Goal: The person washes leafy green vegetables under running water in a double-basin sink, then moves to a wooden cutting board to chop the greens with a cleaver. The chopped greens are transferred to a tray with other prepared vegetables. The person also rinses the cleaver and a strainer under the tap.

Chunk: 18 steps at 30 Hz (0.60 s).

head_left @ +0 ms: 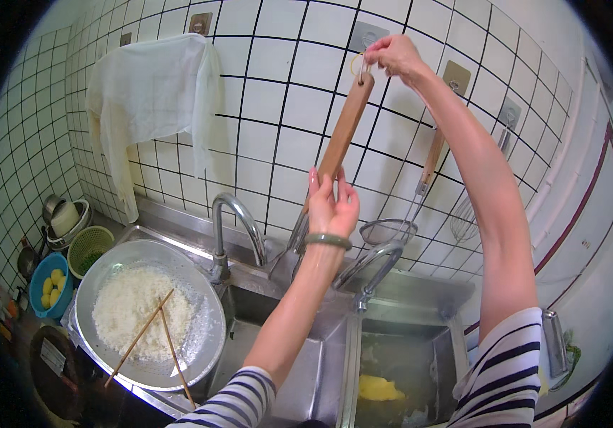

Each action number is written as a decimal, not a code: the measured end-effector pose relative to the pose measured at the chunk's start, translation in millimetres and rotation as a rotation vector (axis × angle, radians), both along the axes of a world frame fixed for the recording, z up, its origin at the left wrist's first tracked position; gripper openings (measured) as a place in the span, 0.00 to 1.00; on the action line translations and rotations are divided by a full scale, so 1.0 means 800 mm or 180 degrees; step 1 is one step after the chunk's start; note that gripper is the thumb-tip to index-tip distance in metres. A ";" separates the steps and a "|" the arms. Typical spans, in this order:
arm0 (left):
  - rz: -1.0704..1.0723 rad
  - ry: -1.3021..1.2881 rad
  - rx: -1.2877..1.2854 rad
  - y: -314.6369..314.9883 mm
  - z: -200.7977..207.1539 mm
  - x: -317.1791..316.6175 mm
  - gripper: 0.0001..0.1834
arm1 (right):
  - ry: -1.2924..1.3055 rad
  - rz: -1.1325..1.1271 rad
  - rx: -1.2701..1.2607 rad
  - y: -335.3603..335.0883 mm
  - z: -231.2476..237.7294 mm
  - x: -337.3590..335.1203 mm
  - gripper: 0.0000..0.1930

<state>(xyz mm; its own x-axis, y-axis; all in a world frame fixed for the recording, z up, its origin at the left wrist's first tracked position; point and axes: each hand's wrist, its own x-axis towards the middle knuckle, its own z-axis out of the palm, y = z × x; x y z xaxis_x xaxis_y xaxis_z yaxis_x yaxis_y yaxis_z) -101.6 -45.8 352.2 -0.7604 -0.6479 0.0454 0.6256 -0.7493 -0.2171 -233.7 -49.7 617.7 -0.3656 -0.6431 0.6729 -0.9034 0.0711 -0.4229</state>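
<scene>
My left hand (333,207), with a green bangle at its wrist, is closed around the lower part of a long wooden handle (348,125). The handle is tilted against the tiled wall; its metal end is partly hidden behind my wrist, so I cannot tell the utensil's kind. At the handle's top, my right hand (395,57) pinches a thin cord loop (363,65) that passes through its hole. Just behind these fingers is a wall hook plate (369,36).
A wire strainer (388,231) and a whisk (465,217) hang at right. Below are two taps (239,214) and a sink holding water and a yellow item (379,389). At left sit a rice-filled basin (210,335) with chopsticks (139,339) and a hanging white cloth (150,85).
</scene>
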 end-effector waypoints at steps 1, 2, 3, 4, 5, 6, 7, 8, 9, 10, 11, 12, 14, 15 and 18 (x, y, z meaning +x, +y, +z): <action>0.0045 0.0038 0.0002 -0.008 0.013 -0.011 0.20 | 0.0182 -0.0139 -0.0206 -0.009 0.009 -0.011 0.05; 0.0034 0.0095 -0.0034 -0.016 0.024 -0.021 0.20 | 0.0337 -0.0190 -0.0253 -0.017 0.019 -0.021 0.05; 0.0053 0.0140 -0.0013 -0.022 0.035 -0.030 0.20 | 0.0434 -0.0273 -0.0235 -0.024 0.026 -0.029 0.05; 0.0052 0.0176 0.0014 -0.027 0.042 -0.036 0.19 | 0.0575 -0.0511 -0.0352 -0.031 0.030 -0.036 0.06; 0.0014 0.0152 0.0109 -0.030 0.046 -0.042 0.19 | 0.0677 -0.0413 -0.0209 -0.037 0.033 -0.041 0.05; 0.0119 0.0114 0.0051 -0.033 0.046 -0.046 0.19 | 0.0818 -0.0459 -0.0205 -0.042 0.035 -0.046 0.04; 0.0193 0.0045 0.0058 -0.035 0.042 -0.050 0.20 | 0.0913 -0.0532 -0.0121 -0.047 0.036 -0.049 0.03; 0.0298 0.0003 0.0064 -0.038 0.035 -0.057 0.20 | 0.0766 -0.0281 -0.0017 -0.051 0.035 -0.054 0.04; 0.0243 -0.0023 0.0069 -0.041 0.027 -0.065 0.19 | 0.1088 -0.0417 -0.0048 -0.052 0.033 -0.060 0.04; 0.0236 -0.0034 0.0061 -0.047 0.017 -0.073 0.18 | 0.1339 -0.0443 0.0052 -0.051 0.031 -0.067 0.05; 0.0331 0.0022 0.0004 -0.054 0.004 -0.077 0.17 | 0.1639 -0.0379 0.0090 -0.049 0.027 -0.073 0.05; 0.0238 0.0112 -0.0006 -0.060 -0.006 -0.086 0.15 | 0.1059 0.0028 0.0084 -0.046 0.019 -0.078 0.06; 0.0434 0.0655 -0.0595 -0.070 -0.028 -0.092 0.15 | 0.1332 0.0514 0.0370 -0.018 0.001 -0.089 0.08; 0.0189 0.0683 -0.0523 -0.070 -0.032 -0.091 0.15 | 0.1052 0.0155 0.0784 -0.008 -0.008 -0.085 0.08; 0.0183 0.0526 -0.1367 -0.024 -0.047 -0.053 0.08 | 0.0704 0.0385 0.0198 0.038 -0.065 -0.043 0.11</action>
<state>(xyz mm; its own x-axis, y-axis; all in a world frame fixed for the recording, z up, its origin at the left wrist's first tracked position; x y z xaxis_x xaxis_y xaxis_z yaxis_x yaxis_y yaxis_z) -144.2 -64.8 314.4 -0.6837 -0.5847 0.4366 0.6518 -0.7584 0.0052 -268.0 -19.1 565.5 -0.1318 -0.7159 0.6857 -0.9770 -0.0233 -0.2122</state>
